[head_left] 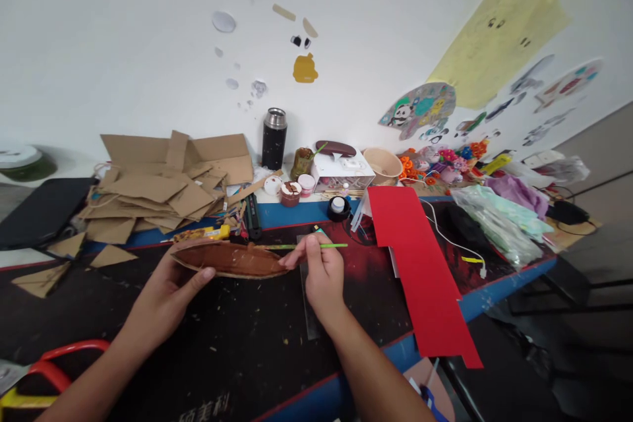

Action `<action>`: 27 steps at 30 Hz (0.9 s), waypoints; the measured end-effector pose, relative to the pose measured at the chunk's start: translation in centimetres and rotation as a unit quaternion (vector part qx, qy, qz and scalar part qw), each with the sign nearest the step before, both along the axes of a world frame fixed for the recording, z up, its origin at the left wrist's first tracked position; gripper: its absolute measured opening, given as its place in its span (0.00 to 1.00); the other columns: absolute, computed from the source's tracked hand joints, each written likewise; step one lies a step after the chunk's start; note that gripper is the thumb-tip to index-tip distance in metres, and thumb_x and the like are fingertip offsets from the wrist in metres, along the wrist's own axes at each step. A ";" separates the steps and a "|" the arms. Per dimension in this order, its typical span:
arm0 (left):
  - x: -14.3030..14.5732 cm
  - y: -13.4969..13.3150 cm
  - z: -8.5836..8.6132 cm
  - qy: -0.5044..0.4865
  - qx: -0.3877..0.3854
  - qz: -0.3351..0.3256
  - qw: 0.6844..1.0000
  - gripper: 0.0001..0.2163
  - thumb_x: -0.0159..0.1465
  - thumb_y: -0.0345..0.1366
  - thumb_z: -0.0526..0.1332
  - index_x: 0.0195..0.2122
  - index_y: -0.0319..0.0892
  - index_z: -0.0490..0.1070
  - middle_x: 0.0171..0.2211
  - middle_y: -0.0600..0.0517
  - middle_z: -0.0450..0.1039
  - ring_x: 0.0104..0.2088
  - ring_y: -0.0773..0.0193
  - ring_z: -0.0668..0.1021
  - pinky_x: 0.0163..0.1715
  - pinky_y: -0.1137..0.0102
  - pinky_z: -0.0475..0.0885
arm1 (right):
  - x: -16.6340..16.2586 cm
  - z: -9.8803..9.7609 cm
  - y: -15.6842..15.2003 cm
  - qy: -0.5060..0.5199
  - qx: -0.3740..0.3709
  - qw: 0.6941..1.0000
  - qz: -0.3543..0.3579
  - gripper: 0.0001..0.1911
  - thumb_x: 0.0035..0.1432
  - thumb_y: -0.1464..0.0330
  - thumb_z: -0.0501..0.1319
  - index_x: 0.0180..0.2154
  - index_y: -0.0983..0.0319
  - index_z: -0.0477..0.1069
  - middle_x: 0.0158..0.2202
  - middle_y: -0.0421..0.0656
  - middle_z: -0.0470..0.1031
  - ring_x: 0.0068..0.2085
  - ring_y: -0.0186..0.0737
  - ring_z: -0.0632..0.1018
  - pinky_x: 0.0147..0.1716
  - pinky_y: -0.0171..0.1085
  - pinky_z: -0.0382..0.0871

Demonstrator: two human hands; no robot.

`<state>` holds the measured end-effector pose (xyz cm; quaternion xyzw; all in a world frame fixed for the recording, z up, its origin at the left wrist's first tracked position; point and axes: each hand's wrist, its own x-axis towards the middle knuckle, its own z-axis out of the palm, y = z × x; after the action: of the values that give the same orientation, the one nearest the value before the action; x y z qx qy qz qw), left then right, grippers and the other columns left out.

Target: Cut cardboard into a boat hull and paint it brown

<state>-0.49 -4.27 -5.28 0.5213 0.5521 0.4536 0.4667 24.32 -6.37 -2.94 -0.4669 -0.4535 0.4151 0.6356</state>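
A small cardboard boat, pointed at both ends and coated brown inside, is held above the dark mat by my left hand, thumb over its near rim. Between the thumb and fingers of my right hand is a thin paintbrush with a green handle. Its brown-stained end reaches over the boat's far rim. The right fingertips rest close to the boat's right tip; whether they touch it I cannot tell. Behind the boat stands an open jar of brown paint.
Cardboard scraps are heaped at the back left. A black flask stands by the wall. Red card overhangs the table's front edge. Scissors lie at lower left, and plastic bags at right.
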 end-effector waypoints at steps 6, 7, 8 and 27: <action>0.1 0.2 0.0 0.003 0.003 0.002 1.000 0.34 0.54 0.63 0.75 0.53 0.45 0.75 0.55 0.42 0.83 0.57 0.42 0.82 0.63 0.49 0.75 | 2.5 -0.8 -1.1 0.013 -0.023 0.999 -0.042 0.25 0.73 0.45 0.60 0.34 0.59 0.71 0.21 0.37 0.76 0.25 0.41 0.83 0.33 0.39 0.79; 0.1 0.2 0.0 -0.001 -0.001 0.004 1.000 0.35 0.53 0.64 0.75 0.53 0.45 0.75 0.55 0.42 0.83 0.57 0.42 0.82 0.63 0.49 0.76 | 2.4 -0.7 -1.1 0.016 -0.021 0.999 -0.042 0.25 0.73 0.45 0.60 0.34 0.59 0.71 0.21 0.37 0.76 0.25 0.41 0.83 0.33 0.39 0.79; 0.2 0.2 0.0 -0.004 -0.006 0.007 1.000 0.36 0.52 0.64 0.76 0.53 0.45 0.74 0.54 0.41 0.83 0.57 0.42 0.82 0.62 0.50 0.76 | 2.1 -0.6 -1.1 0.016 -0.017 0.999 -0.037 0.25 0.73 0.45 0.60 0.34 0.59 0.71 0.21 0.37 0.77 0.26 0.41 0.83 0.34 0.39 0.79; 0.2 0.1 0.4 0.001 -0.018 0.022 1.000 0.38 0.49 0.67 0.76 0.51 0.46 0.74 0.54 0.41 0.84 0.57 0.40 0.83 0.63 0.47 0.75 | 0.8 0.0 -0.1 0.031 -0.025 0.999 -0.004 0.26 0.72 0.43 0.60 0.34 0.59 0.71 0.23 0.39 0.78 0.26 0.42 0.84 0.30 0.38 0.76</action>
<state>-0.25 -4.19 -4.83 0.5009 0.5717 0.4537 0.4653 25.08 -6.47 -2.92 -0.4714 -0.4210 0.4385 0.6390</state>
